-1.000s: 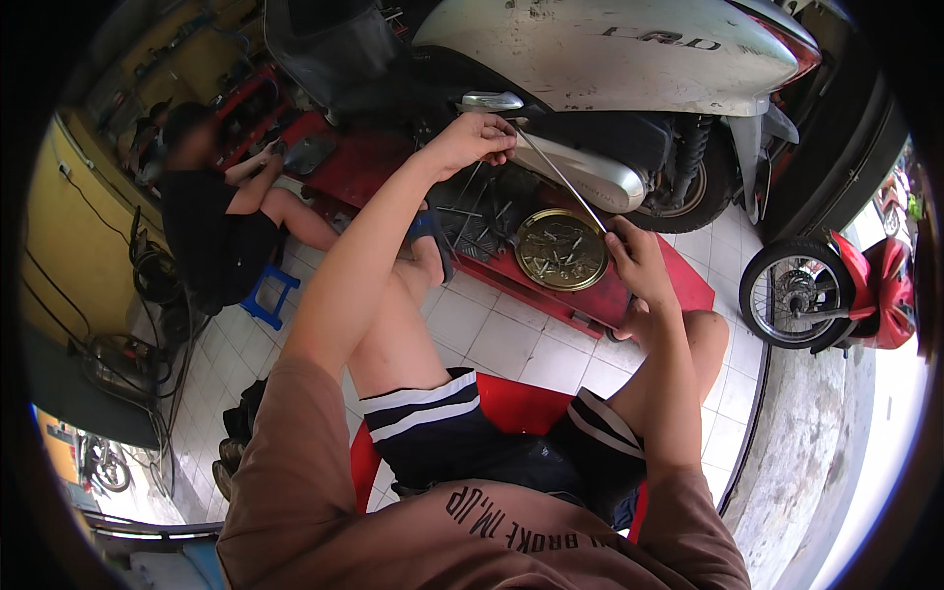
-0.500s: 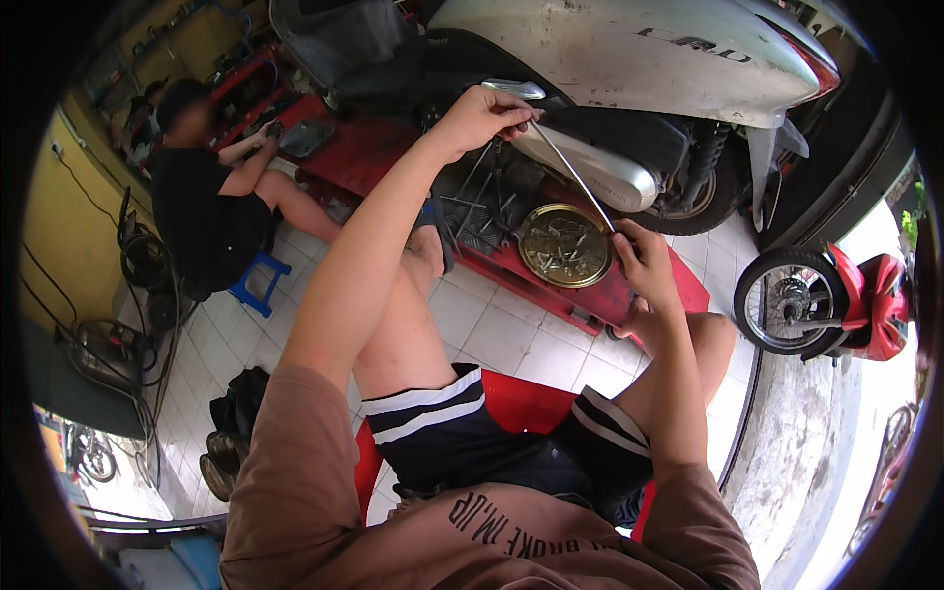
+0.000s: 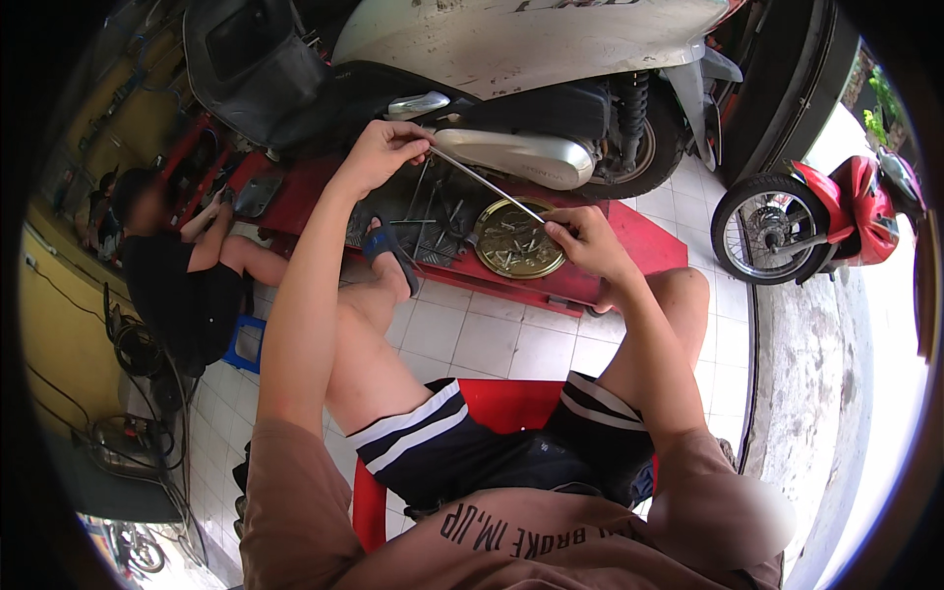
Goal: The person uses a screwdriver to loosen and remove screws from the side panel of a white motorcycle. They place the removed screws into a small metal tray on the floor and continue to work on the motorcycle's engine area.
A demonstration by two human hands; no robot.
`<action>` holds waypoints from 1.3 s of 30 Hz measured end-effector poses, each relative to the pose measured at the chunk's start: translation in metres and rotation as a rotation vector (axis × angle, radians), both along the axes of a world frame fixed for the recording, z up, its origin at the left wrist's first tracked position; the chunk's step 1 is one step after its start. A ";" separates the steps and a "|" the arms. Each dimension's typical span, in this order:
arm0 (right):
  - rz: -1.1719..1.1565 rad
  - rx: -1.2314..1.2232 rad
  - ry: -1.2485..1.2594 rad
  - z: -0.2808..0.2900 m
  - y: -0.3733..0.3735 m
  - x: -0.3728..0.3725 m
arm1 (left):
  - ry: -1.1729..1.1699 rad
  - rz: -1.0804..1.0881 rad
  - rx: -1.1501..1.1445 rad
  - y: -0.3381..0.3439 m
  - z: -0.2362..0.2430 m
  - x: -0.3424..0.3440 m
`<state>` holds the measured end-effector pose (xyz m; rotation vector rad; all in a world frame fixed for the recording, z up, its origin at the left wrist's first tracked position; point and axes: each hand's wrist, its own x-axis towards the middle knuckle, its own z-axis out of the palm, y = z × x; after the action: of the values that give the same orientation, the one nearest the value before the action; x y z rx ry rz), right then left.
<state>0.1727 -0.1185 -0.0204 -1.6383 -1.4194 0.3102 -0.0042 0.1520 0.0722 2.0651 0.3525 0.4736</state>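
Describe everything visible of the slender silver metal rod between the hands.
The slender silver metal rod is straight and shiny. In view it slants down to the right, pinched near its upper end by the bare left hand and near its lower end by the right hand. It appears raised above the long red platform, touching only the hands.
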 end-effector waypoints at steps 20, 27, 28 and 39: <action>0.528 0.009 1.056 -0.007 -0.011 0.008 | -0.408 -0.060 0.476 -0.097 0.038 0.165; 0.483 0.179 1.300 -0.008 -0.011 0.017 | -0.361 -0.037 0.384 -0.117 -0.016 0.231; 0.443 0.187 1.301 -0.008 -0.011 0.023 | -0.347 -0.019 0.247 -0.115 -0.021 0.238; 0.230 0.277 1.285 -0.006 -0.010 0.056 | -0.266 0.118 -0.025 -0.115 -0.044 0.274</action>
<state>0.2289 -0.1290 -0.0261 -0.7078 -0.5775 1.0177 0.2698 0.0372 0.0284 1.9335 0.3200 0.8015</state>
